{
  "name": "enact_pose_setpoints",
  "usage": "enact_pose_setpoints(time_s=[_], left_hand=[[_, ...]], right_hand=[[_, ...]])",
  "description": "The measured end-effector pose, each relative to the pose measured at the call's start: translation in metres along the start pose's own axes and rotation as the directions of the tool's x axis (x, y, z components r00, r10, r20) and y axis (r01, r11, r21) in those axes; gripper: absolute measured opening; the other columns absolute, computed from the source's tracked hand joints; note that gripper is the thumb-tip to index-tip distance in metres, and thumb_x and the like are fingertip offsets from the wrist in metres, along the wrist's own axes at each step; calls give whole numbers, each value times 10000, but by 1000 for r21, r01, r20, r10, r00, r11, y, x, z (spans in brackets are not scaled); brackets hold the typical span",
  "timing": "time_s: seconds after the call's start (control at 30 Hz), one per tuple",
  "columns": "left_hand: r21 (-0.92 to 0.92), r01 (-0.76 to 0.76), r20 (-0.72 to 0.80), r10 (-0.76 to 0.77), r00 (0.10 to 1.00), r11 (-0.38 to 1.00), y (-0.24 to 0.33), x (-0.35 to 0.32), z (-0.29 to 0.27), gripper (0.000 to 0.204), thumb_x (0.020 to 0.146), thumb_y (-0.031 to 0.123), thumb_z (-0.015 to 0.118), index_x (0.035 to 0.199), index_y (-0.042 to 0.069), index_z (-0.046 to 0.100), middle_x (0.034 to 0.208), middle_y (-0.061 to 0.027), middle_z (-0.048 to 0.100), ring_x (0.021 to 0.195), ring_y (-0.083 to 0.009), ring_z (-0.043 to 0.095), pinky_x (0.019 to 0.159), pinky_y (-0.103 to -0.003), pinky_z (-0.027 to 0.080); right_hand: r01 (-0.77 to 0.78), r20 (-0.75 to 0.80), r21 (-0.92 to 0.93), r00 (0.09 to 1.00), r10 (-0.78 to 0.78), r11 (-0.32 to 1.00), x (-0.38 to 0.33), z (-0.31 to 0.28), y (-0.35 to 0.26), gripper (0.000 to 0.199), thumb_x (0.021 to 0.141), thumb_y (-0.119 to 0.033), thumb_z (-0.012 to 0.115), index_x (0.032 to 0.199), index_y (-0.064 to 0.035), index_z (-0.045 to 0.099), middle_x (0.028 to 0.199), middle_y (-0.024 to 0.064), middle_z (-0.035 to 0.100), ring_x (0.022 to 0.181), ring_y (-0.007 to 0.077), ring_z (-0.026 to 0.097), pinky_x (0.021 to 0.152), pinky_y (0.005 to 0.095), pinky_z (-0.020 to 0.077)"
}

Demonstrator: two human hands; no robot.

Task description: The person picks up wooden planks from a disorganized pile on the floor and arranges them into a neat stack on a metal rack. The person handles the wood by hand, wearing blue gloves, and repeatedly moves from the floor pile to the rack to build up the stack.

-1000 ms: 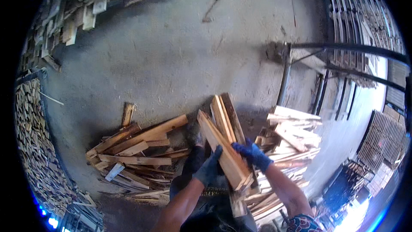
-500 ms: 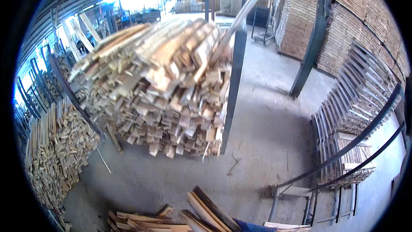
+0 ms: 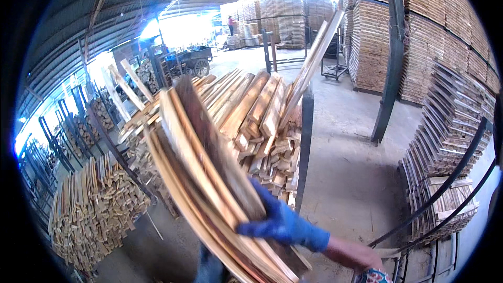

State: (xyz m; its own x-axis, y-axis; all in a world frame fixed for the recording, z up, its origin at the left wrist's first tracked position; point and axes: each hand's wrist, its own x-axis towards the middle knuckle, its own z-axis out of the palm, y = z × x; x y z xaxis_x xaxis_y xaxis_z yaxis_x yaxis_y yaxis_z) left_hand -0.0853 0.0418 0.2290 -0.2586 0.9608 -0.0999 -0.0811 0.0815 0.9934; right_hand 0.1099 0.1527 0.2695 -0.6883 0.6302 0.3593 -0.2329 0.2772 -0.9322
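A bundle of several long wooden slats (image 3: 222,191), some with dark bark edges, is held up tilted in front of me. My right hand (image 3: 280,222), in a blue glove, is closed round the bundle's right side near its lower part. Under the bundle, at the lower edge, shows a blue-grey patch that looks like my left hand (image 3: 209,268); the slats hide its fingers. Beyond the bundle's upper ends lies a big stack of cut wood strips (image 3: 251,99), partly covered by the slats I hold.
A dark metal post (image 3: 305,147) stands at the stack's right side, with long boards (image 3: 319,60) leaning beside it. A lower wood pile (image 3: 97,204) lies at left. Curved metal bars (image 3: 445,183) and stacked slats (image 3: 445,120) stand at right. A distant person (image 3: 231,25) is at the back.
The slats have come up from the lower edge to the middle, in front of the big stack. My gloved right hand has come into view gripping them. The view has tilted upward.
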Motion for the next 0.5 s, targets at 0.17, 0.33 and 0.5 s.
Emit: enact_pose_setpoints(time_s=[0.17,0.33,0.5], left_hand=[[21,-432,146,424,894,902,88,134,36,439,882,270,527,1238,36,424,1109,-96,535,983,-195,527,852,-314,456],[-285,-210,399,315,861,935,168,291,88,415,904,264,502,1243,29,453,1140,-43,537,978,-177,532,847,-291,448],[676,-483,440,221,871,557,146,332,95,438,938,207,449,1331,25,384,1293,-83,470,1174,-164,441,994,-271,339]], right_hand=[[320,-224,151,933,-283,936,99,-82,-33,898,738,-283,739,1350,71,186,1199,199,493,1041,227,532,867,330,468],[-80,-417,-764,818,-395,641,186,-184,-51,820,786,-492,611,1338,10,271,1292,317,370,1152,387,459,965,440,374],[150,109,-982,948,-299,118,191,-230,15,578,836,-500,479,1243,-90,470,1302,211,427,1201,408,412,987,540,306]])
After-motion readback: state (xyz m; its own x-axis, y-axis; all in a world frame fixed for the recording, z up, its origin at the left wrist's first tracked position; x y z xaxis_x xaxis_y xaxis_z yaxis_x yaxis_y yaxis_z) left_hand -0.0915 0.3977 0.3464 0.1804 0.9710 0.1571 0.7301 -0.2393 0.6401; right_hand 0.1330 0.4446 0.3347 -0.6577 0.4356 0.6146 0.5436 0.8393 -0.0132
